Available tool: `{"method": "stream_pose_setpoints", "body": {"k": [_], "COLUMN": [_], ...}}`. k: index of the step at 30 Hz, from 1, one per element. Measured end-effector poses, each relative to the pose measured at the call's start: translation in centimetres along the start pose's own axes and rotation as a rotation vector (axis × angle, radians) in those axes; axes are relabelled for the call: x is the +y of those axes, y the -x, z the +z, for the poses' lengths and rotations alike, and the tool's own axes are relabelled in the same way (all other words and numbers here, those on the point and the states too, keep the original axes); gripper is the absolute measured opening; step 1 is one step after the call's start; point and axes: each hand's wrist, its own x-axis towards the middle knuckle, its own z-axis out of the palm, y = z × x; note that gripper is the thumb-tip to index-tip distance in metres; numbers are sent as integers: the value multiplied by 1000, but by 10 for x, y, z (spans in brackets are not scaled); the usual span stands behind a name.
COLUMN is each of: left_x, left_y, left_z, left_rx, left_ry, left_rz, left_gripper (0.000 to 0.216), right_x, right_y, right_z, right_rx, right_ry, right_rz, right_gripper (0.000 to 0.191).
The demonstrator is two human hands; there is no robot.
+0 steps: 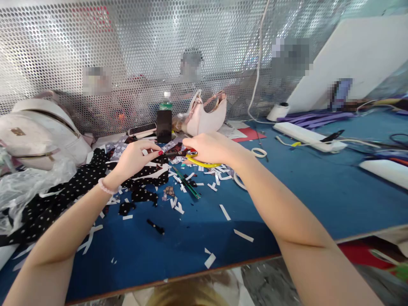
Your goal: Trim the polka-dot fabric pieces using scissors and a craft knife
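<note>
My right hand [208,146] is closed around yellow-handled scissors [205,164] above the middle of the table; their blades are mostly hidden. Left of it, my left hand [137,156] pinches a thin dark strip [170,154] between thumb and forefinger, and the strip spans the gap towards the right hand. I cannot make out what it is made of. Under and around both hands lie black polka-dot fabric [92,172], small white paper scraps and dark fabric offcuts [144,195]. A slim green tool [188,183] lies among the scraps just below the hands.
Behind the hands stand a black phone [164,126], a bottle [166,102] and a pale handbag [208,112]. A white backpack [44,131] and clear plastic [28,191] are at left. Tape rolls [259,152], a white power strip [309,137] and purple strips [314,120] lie right on the blue table [302,187].
</note>
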Motion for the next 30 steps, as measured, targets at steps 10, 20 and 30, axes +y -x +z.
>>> {"method": "stream_pose_setpoints", "body": {"k": [10,20,30], "left_x": [-2,-3,-5], "left_y": [1,1,1], "left_z": [1,1,1], "left_rx": [2,7,4], "left_ry": [14,6,3], "left_rz": [16,15,11], "left_gripper": [14,14,15], "right_x": [-1,11,5], "right_y": [1,-2,-5], "right_z": [5,9,9], "right_rx": [65,48,48], "right_ry": [25,-10,31], "right_rz": [-27,-20,-38], "right_gripper": [36,39,38]}}
